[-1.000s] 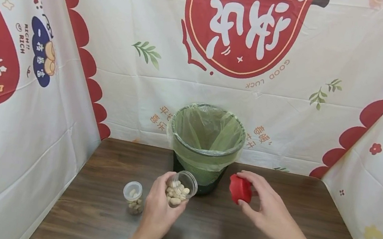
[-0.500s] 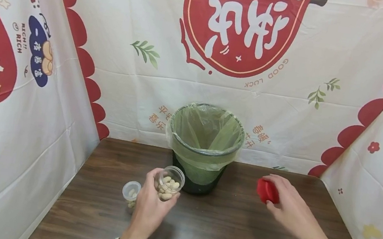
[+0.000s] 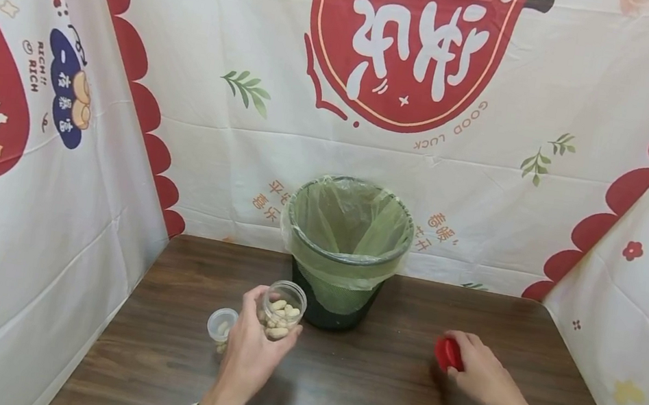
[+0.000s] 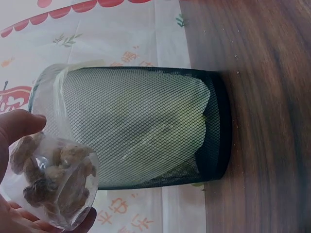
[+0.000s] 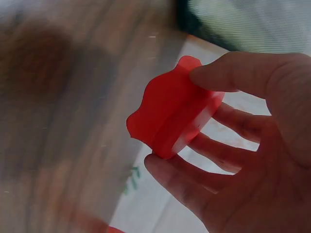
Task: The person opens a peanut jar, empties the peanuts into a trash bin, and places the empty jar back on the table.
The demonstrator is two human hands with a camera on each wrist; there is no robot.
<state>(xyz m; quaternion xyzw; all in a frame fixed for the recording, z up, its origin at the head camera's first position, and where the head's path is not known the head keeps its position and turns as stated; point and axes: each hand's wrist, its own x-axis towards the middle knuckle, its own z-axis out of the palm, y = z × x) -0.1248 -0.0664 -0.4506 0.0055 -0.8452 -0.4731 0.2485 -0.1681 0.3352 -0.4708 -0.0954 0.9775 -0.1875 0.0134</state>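
My left hand [image 3: 253, 352] grips a clear plastic jar [image 3: 287, 292], tilted, with its mouth uncovered and several pale shelled nuts, seemingly peanuts [image 3: 278, 320], inside. In the left wrist view the jar [image 4: 58, 179] shows the nuts through its wall. Over on the right, my right hand [image 3: 486, 381] holds a red lid [image 3: 449, 355] with a wavy edge just above the table. The right wrist view has this lid [image 5: 170, 107] pinched between thumb and fingertips. A smaller clear container [image 3: 221, 326] with a translucent top and more nuts stands left of my left hand, partly hidden by it.
A black mesh waste bin [image 3: 340, 315] lined with a pale green bag [image 3: 346, 271] stands at the back middle of the brown wooden table [image 3: 359, 401]. Printed white cloth [image 3: 193, 163] hangs behind the table and on both sides.
My left hand has drawn the jar leftward, away from the bin. My right hand has carried the red lid to the right, then down toward the table.
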